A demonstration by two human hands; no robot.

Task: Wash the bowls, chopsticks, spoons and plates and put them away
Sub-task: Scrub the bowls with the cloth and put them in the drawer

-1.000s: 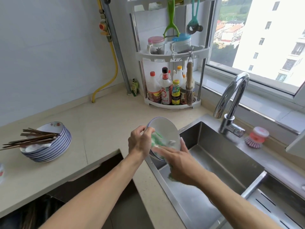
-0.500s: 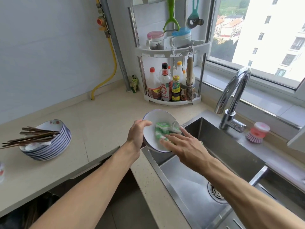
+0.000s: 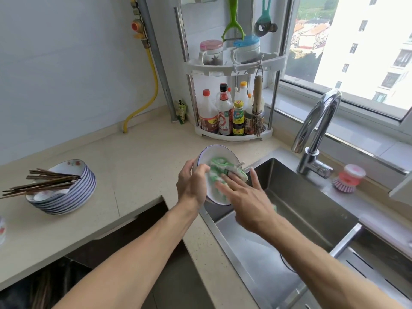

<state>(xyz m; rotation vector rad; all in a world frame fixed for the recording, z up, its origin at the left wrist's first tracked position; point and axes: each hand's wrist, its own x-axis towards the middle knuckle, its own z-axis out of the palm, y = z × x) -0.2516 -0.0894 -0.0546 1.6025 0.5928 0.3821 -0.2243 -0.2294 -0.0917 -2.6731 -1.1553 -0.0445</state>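
Over the sink's (image 3: 312, 210) left edge, your left hand (image 3: 191, 186) still grips the bowl (image 3: 215, 153), now tipped flatter, while your right hand's (image 3: 243, 197) straight fingers (image 3: 231, 177) keep scrubbing inside with the cloth (image 3: 219, 167), so washing continues.

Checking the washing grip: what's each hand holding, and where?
Left hand grips the bowl by its left rim; right hand presses the green cloth inside it.

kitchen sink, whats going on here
A person is washing up at the sink. The left hand grips the rim of a tilted white bowl over the sink's left edge, while the right hand presses a green and white cloth into it with straight fingers. On the counter to the left, a stack of blue-rimmed bowls waits with chopsticks lying across it. No water is running from the faucet.
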